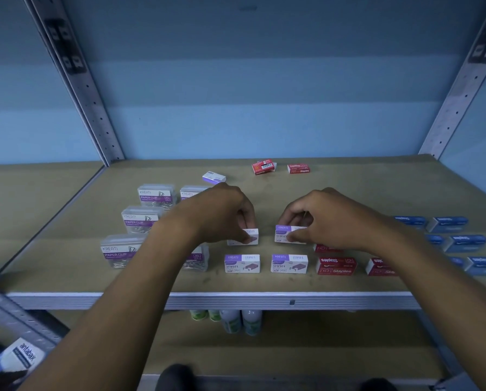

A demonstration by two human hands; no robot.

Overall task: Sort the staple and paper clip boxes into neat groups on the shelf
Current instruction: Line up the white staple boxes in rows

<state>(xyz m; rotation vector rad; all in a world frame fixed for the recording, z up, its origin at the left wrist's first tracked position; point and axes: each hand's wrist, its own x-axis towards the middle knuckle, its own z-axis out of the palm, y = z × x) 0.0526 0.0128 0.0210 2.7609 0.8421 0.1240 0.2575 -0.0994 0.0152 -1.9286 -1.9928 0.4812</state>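
Your left hand pinches purple-white staples box; your right hand pinches matching box. Both boxes down on shelf, side by side with gap between. Paper clip boxes left of left hand, red staples boxes under right wrist.

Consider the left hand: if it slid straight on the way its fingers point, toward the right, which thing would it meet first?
Probably the purple-and-white staples box pinched by the right hand; bare shelf separates it from the left hand, though depth is uncertain.
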